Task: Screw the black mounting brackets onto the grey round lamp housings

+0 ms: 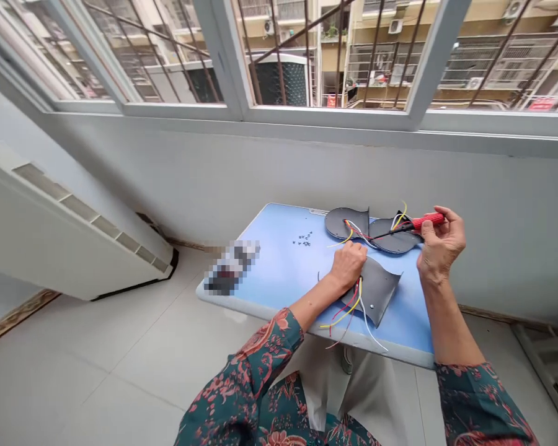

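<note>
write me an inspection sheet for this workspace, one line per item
surface: blue tabletop with a pale rim
job's things: near panel, dark grey, under the left hand; red-handled tool with a dark shaft; left far panel and right far panel behind
clutter: small dark pieces, perhaps screws, scattered; a pixelated patch at the left corner, contents unreadable
hands: left closed at the near panel's upper left corner, grip unclear; right hand grips the tool's handle
cables: red, yellow and white wires trail from the near panel over the front edge; power cord, nothing seen
surroundings: barred window, white wall, tiled floor
</note>
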`<state>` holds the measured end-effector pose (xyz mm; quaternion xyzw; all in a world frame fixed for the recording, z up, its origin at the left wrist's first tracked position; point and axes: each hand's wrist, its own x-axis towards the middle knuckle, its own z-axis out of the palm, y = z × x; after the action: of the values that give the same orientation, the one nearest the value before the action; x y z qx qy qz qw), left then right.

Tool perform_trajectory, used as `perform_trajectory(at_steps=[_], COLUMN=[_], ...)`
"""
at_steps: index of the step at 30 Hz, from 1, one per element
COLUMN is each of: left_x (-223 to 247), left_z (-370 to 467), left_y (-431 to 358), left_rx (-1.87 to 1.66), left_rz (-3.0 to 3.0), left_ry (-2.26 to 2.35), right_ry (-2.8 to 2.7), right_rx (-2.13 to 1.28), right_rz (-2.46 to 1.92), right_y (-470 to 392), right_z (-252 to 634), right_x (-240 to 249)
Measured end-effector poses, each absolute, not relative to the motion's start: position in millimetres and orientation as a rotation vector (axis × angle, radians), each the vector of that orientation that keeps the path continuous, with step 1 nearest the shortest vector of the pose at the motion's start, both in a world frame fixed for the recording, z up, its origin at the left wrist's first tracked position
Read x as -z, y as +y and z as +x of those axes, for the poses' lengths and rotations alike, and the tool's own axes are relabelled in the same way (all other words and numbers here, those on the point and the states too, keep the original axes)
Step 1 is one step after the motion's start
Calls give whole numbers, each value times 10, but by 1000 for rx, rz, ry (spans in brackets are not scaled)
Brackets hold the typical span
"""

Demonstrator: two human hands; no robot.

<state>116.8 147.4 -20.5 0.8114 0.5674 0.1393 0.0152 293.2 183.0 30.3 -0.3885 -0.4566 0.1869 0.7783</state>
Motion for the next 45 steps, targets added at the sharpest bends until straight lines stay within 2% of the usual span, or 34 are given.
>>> perform_trajectory(at_steps=[8, 19, 23, 27, 33, 38, 45], left_x=[249, 195, 187, 198, 303, 366, 367], left_z=[1087, 1145, 1006, 505, -374, -449, -354], left_y=[1591, 1484, 1554, 1606, 1463, 1381, 1386], left_rx=[-631, -319, -594, -901, -591, -378, -344], left_rz=[2412, 2791, 2651, 2399, 2190, 2222, 2209], left_ry=[1667, 1631, 1650, 1811, 2337, 2358, 2314], right_ry=[-904, -919, -911, -1034, -1445, -1608, -1690], right_rx=[-486, -487, -493, -496, -417, -364, -338], right_rz=[-884, -877, -844, -828, -822, -775, -771], right_y=[1784, 1763, 1751, 1687, 1539, 1476, 1432], right_z=[3062, 3045, 3024, 2924, 2572, 2331, 2225], right_x=[-209, -230, -238, -246, -231, -241, -281])
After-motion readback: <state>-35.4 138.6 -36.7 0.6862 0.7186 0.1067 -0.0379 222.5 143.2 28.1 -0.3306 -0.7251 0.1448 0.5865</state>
